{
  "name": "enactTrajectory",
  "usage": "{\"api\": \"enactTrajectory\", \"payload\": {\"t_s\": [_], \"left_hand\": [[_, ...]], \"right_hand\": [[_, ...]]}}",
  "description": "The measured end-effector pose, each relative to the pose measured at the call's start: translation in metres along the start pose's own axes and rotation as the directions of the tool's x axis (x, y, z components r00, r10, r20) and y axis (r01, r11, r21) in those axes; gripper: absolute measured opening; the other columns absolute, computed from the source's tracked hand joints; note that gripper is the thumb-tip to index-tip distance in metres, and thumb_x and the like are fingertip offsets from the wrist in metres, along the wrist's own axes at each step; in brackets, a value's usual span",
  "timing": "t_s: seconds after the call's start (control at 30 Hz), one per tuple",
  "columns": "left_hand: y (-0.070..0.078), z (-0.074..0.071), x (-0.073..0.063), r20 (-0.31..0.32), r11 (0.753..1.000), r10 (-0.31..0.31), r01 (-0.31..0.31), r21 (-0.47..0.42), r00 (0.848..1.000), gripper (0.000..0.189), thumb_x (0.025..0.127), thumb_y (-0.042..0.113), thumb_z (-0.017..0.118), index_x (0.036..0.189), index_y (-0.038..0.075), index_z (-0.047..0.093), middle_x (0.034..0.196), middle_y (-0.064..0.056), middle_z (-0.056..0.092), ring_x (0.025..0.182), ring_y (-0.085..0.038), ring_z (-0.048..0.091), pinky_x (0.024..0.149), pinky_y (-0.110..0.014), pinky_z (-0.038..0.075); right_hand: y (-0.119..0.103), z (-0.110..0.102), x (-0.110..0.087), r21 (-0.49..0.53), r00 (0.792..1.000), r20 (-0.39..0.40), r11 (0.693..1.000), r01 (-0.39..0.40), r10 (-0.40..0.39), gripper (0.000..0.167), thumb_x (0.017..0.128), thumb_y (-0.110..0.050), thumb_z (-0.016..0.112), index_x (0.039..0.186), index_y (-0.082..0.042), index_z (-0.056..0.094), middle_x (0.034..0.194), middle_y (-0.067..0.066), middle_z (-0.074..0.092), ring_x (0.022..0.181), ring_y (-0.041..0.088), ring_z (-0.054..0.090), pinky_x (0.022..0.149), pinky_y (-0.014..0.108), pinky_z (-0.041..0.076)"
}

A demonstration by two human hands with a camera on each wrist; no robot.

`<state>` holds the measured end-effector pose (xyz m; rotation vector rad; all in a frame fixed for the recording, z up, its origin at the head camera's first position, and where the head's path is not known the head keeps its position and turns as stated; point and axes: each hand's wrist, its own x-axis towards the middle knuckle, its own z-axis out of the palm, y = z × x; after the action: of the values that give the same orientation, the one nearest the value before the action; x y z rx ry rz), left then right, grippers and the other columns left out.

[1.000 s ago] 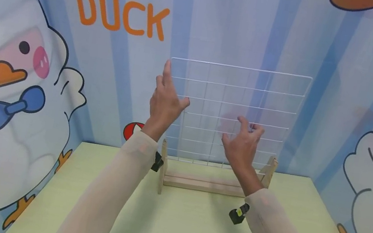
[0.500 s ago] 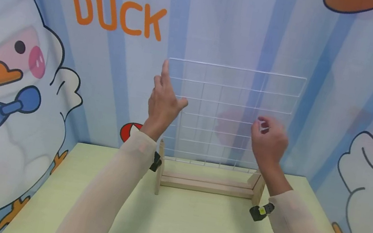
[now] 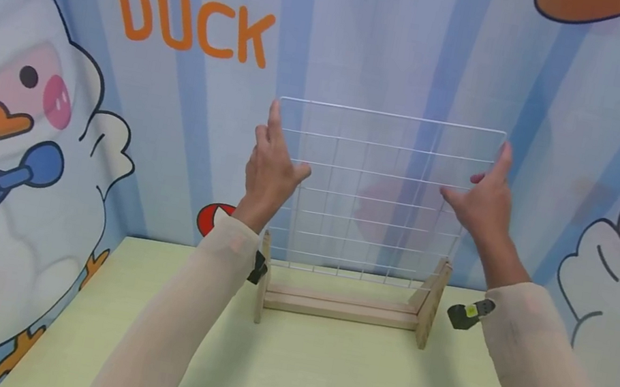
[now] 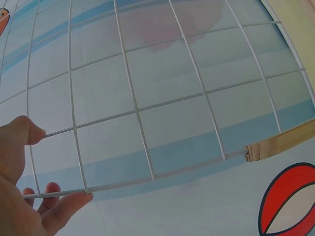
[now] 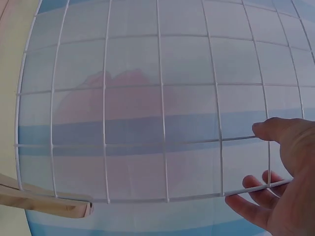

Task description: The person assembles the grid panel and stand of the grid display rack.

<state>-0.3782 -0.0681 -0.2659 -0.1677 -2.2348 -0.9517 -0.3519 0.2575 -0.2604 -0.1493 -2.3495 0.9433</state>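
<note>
A white wire grid panel (image 3: 392, 115) stands upright in a wooden stand (image 3: 342, 310), whose two side posts flank its lower corners. My left hand (image 3: 271, 176) grips the panel's left edge, index finger pointing up along it. In the left wrist view, the thumb of that hand (image 4: 12, 157) lies on the front wires while its fingers come round behind the edge wire. At the opposite side edge, my right hand (image 3: 489, 201) holds the panel in much the same way. The right wrist view shows fingertips of this hand (image 5: 298, 157) at the edge wire and its thumb against a cross wire.
The stand rests on a pale yellow-green table (image 3: 326, 383). Behind it hangs a blue striped curtain (image 3: 368, 38) with duck drawings and orange lettering. Dark wrist cameras (image 3: 471, 313) are worn at both cuffs.
My right hand has moved right and up from in front of the panel's middle to its right edge, where it now holds on. The left hand keeps its place on the left edge.
</note>
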Motion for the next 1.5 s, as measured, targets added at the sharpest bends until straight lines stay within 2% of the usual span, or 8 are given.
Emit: {"api": "enactTrajectory", "payload": {"t_s": [0.23, 0.43, 0.63, 0.9, 1.13, 1.37, 1.5], "left_hand": [[-0.002, 0.001, -0.001, 0.007, 1.0, 0.003, -0.003, 0.006, 1.0, 0.114, 0.083, 0.017, 0.08, 0.165, 0.026, 0.002, 0.124, -0.017, 0.049, 0.074, -0.027, 0.05, 0.057, -0.037, 0.042], [-0.001, 0.002, -0.001, 0.008, 1.0, 0.016, -0.016, 0.018, 1.0, 0.114, 0.083, 0.018, 0.08, 0.165, 0.024, 0.001, 0.123, -0.017, 0.049, 0.073, -0.027, 0.049, 0.056, -0.037, 0.041], [-0.004, 0.004, -0.003, 0.015, 1.0, 0.012, -0.012, 0.028, 1.0, 0.114, 0.084, 0.018, 0.08, 0.165, 0.023, 0.0, 0.121, -0.017, 0.05, 0.071, -0.027, 0.048, 0.056, -0.035, 0.041], [-0.012, 0.01, -0.011, 0.03, 0.999, 0.012, -0.013, 0.034, 0.999, 0.114, 0.084, 0.02, 0.081, 0.165, 0.021, 0.0, 0.123, -0.017, 0.05, 0.075, -0.026, 0.05, 0.058, -0.035, 0.047], [-0.019, 0.016, -0.017, 0.037, 0.999, 0.005, -0.007, 0.034, 0.999, 0.113, 0.084, 0.018, 0.08, 0.164, 0.021, 0.0, 0.124, -0.018, 0.05, 0.073, -0.026, 0.05, 0.056, -0.036, 0.046], [-0.026, 0.019, -0.025, 0.057, 1.0, -0.004, 0.003, 0.023, 0.998, 0.114, 0.084, 0.016, 0.079, 0.164, 0.021, -0.002, 0.126, -0.018, 0.049, 0.077, -0.027, 0.052, 0.059, -0.036, 0.048], [-0.031, 0.022, -0.029, 0.067, 1.0, -0.007, 0.006, 0.019, 0.998, 0.116, 0.084, 0.015, 0.079, 0.164, 0.022, -0.005, 0.125, -0.018, 0.048, 0.076, -0.027, 0.051, 0.059, -0.036, 0.047]], "right_hand": [[0.001, 0.001, 0.0, -0.028, 0.999, -0.032, 0.999, -0.018, 0.017, 0.114, 0.089, -0.029, 0.077, 0.163, -0.033, -0.009, 0.129, 0.023, 0.056, 0.111, 0.037, 0.059, 0.093, 0.053, 0.057], [0.003, 0.001, 0.001, -0.037, 0.999, -0.053, 0.999, -0.004, 0.002, 0.111, 0.089, -0.029, 0.076, 0.163, -0.032, -0.007, 0.128, 0.022, 0.057, 0.11, 0.036, 0.059, 0.09, 0.053, 0.058], [0.006, 0.004, -0.002, -0.033, 0.999, -0.054, 0.999, 0.002, -0.004, 0.112, 0.089, -0.028, 0.076, 0.162, -0.036, -0.008, 0.126, 0.021, 0.056, 0.106, 0.035, 0.058, 0.083, 0.049, 0.057], [0.015, 0.011, -0.009, -0.031, 0.999, -0.054, 1.0, -0.006, 0.005, 0.112, 0.088, -0.03, 0.077, 0.162, -0.037, -0.007, 0.12, 0.02, 0.056, 0.099, 0.033, 0.058, 0.078, 0.047, 0.056], [0.023, 0.019, -0.013, -0.034, 0.999, -0.051, 0.999, -0.014, 0.012, 0.113, 0.087, -0.025, 0.078, 0.163, -0.033, -0.005, 0.118, 0.021, 0.056, 0.098, 0.034, 0.057, 0.074, 0.045, 0.053], [0.031, 0.026, -0.022, -0.036, 0.999, -0.052, 0.999, -0.005, 0.004, 0.112, 0.088, -0.027, 0.077, 0.161, -0.039, -0.007, 0.114, 0.017, 0.056, 0.093, 0.031, 0.057, 0.072, 0.042, 0.053], [0.034, 0.031, -0.026, -0.048, 0.999, -0.049, 0.999, -0.004, 0.002, 0.112, 0.088, -0.026, 0.078, 0.163, -0.034, -0.005, 0.112, 0.017, 0.056, 0.09, 0.03, 0.056, 0.068, 0.039, 0.05]]}}
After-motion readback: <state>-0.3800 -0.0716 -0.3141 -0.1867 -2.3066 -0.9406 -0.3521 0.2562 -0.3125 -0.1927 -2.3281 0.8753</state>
